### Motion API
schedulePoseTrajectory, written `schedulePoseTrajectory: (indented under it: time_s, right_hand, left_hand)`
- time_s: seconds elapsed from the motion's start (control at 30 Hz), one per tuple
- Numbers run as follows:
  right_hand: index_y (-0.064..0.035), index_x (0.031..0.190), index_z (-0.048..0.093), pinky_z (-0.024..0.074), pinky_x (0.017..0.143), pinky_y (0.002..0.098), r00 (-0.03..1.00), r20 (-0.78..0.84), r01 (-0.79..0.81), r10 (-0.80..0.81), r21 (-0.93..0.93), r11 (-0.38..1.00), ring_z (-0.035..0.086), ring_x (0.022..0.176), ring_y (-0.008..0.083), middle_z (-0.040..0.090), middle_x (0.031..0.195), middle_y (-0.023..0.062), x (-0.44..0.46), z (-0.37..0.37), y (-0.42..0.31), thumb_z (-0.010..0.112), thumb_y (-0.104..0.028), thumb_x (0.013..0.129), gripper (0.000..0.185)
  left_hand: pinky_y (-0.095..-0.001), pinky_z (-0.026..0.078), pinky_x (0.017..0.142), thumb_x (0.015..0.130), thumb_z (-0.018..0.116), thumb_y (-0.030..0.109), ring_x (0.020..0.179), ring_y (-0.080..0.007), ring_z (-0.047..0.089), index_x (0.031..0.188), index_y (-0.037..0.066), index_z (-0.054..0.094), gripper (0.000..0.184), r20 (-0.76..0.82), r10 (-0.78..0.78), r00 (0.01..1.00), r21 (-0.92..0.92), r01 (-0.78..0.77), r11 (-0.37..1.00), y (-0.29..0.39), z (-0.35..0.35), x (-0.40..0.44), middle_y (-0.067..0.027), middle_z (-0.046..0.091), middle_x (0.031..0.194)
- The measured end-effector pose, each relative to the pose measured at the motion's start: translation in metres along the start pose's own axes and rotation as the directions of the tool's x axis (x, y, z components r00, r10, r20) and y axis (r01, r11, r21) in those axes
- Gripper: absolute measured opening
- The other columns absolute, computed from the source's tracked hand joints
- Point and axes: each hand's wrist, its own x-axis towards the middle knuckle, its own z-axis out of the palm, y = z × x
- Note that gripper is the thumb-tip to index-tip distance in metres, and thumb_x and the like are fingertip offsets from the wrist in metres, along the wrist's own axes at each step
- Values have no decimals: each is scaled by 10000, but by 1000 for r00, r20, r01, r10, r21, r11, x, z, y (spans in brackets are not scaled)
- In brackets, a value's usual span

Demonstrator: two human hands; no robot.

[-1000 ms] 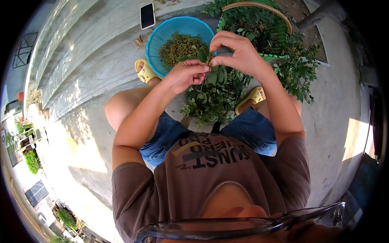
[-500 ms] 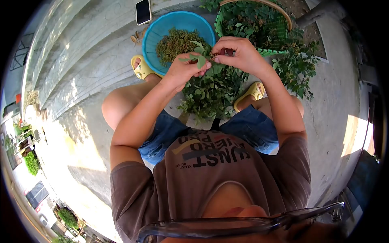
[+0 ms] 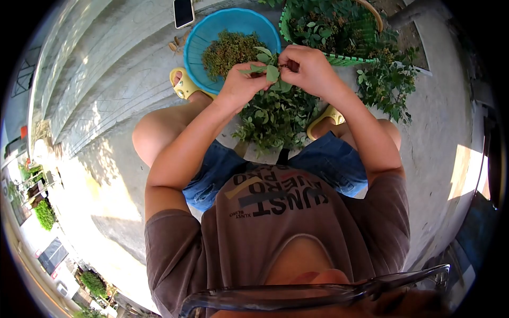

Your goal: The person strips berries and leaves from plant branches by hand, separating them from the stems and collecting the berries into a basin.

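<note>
My left hand (image 3: 241, 89) is closed, pinching a green leafy sprig (image 3: 272, 72) between thumb and fingers. Beside it, the bent fingers of my right hand (image 3: 307, 68) pinch at the far end of the same sprig; the tips hide what is between them. Both hands are over the near right rim of a blue basin (image 3: 192, 53), which holds a heap of small greenish-brown berry clusters (image 3: 230, 52). Beneath the hands, a pile of leafy cuttings (image 3: 275, 124) lies on the ground between my feet.
A green basket (image 3: 289, 32) with a brown handle holds more leafy branches, and some branches (image 3: 389, 87) spill onto the concrete at its right. A phone (image 3: 184, 12) lies beyond the basin on the left. Yellow sandals (image 3: 183, 85) are on my feet. Concrete steps rise at the left.
My right fingers have curled in tighter at the sprig, and the small berries seen there before are now hidden. My left hand still holds the sprig. The whole view has shifted slightly.
</note>
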Motion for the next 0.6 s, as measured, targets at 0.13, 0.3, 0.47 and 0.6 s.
schedulePoseTrajectory:
  time_s: [0.13,0.3,0.47,0.6]
  right_hand:
    - [0,817,594,459,592,258,989,62,-138,131,121,983,548,601,105,570,707,46,-7,-3,10,663,-59,736,122]
    - [-14,837,617,471,602,264,981,135,-174,141,273,946,565,631,109,586,715,45,-12,-9,15,670,-91,766,117]
    - [-18,819,557,462,593,284,997,65,45,-44,-6,999,546,646,147,534,731,58,-13,-6,11,662,-39,729,140]
    - [-33,806,535,479,628,342,978,-40,194,-203,-173,966,558,720,254,531,742,89,-10,-4,9,656,-44,668,184]
  left_hand:
    - [-223,427,606,797,714,94,673,-87,542,907,12,650,151,27,5,1000,39,-6,999,-1,3,1,-16,619,767]
    - [-219,420,596,803,708,105,674,-82,549,908,12,649,152,9,-42,999,36,42,998,-2,6,1,-15,612,754]
    - [-215,397,564,814,698,136,649,-76,536,873,22,642,140,27,-87,996,45,86,995,-3,10,4,-6,597,730]
    - [-218,403,566,815,692,125,644,-82,534,861,41,632,113,18,-143,990,-4,143,990,-5,8,9,0,584,718]
